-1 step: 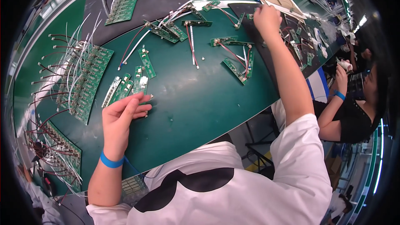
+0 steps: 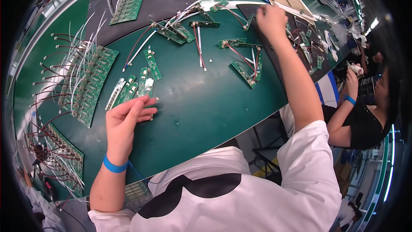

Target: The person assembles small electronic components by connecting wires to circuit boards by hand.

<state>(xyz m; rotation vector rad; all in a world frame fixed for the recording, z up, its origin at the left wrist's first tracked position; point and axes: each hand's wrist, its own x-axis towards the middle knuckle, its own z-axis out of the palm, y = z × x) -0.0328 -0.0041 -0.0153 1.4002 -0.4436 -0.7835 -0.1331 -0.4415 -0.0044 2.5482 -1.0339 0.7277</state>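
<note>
My left hand [image 2: 126,120] is over the near left of the green table, thumb and fingers drawn together. Tiny pale connector-like pieces show at its fingertips, but what it holds is hidden. Just beyond it lie narrow green circuit boards [image 2: 128,91], and another narrow board [image 2: 153,65] lies farther off. My right hand [image 2: 273,20] reaches to the far right, over the edge of the black mat [image 2: 269,45], with curled fingers. Anything inside them is out of sight. A small wired board [image 2: 248,22] is just left of it.
Large wired board panels [image 2: 96,81] line the left side, with another panel [image 2: 130,3] at the far left. Several wired boards [image 2: 176,32] lie across the back, more [image 2: 246,73] toward the right. A co-worker's hand [image 2: 352,81] is at the far right.
My right hand has shifted slightly left, and the small green piece beside its fingers no longer shows. My left hand has barely moved.
</note>
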